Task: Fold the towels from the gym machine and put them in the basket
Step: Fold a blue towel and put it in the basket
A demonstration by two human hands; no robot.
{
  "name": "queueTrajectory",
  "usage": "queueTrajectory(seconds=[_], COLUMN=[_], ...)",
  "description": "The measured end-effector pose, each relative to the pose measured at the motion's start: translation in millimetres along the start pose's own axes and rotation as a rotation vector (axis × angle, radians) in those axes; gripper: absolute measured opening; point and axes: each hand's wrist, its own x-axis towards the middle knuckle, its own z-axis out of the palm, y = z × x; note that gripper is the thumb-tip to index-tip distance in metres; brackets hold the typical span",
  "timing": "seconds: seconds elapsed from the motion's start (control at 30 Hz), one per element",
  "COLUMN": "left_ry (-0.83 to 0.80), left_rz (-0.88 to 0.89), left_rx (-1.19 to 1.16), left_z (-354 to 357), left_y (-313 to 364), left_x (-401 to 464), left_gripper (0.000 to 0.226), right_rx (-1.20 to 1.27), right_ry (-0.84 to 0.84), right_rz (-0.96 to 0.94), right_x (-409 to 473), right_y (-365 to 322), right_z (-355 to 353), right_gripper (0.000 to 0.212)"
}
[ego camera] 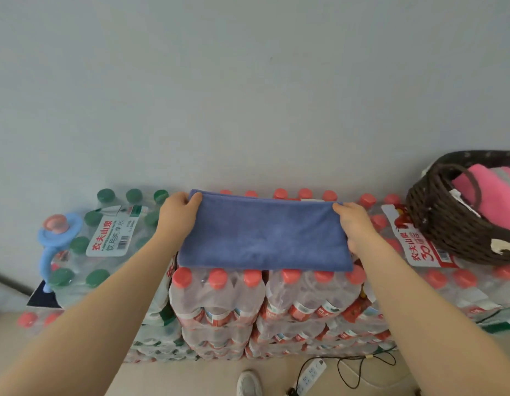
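Observation:
A blue towel (262, 235), folded into a wide band, lies flat on top of stacked packs of red-capped water bottles (291, 298). My left hand (178, 215) pinches its far left corner, thumb on top. My right hand (355, 224) grips its far right edge. A dark brown wicker basket (442, 224) stands at the right on the bottle packs, tilted toward me. It holds a folded pink towel (494, 195) and a grey one behind it. No gym machine is in view.
A pack of green-capped bottles (105, 232) sits at the left with a light blue handle tool (55, 238) on it. A plain wall rises right behind the stacks. On the floor lie a white power strip (311, 375) with black cables and my white shoe (248, 384).

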Motion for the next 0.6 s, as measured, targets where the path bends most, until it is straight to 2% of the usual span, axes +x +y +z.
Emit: queueTrajectory(seconds=[0.13,0.3,0.47,0.6], left_ry=[-0.037,0.049,0.087,0.098], left_rz=[0.050,0.045,0.047,0.082], left_rx=[0.241,0.389,0.519,0.603], left_z=[18,24,26,27], left_y=[-10,-6,-4,-2], left_x=[16,20,18,20], left_gripper=[0.031,0.042,0.045,0.037], right_rx=[-0.379,-0.732,-0.888,-1.041], right_ry=[0.073,0.104,0.145,0.178], right_rz=[-0.107,-0.329,-0.358,-0.292], right_x=[23,23,20,16], right_y=[6,9,9,5], right_z=[3,8,11,15], right_gripper=[0.020,0.025,0.028,0.029])
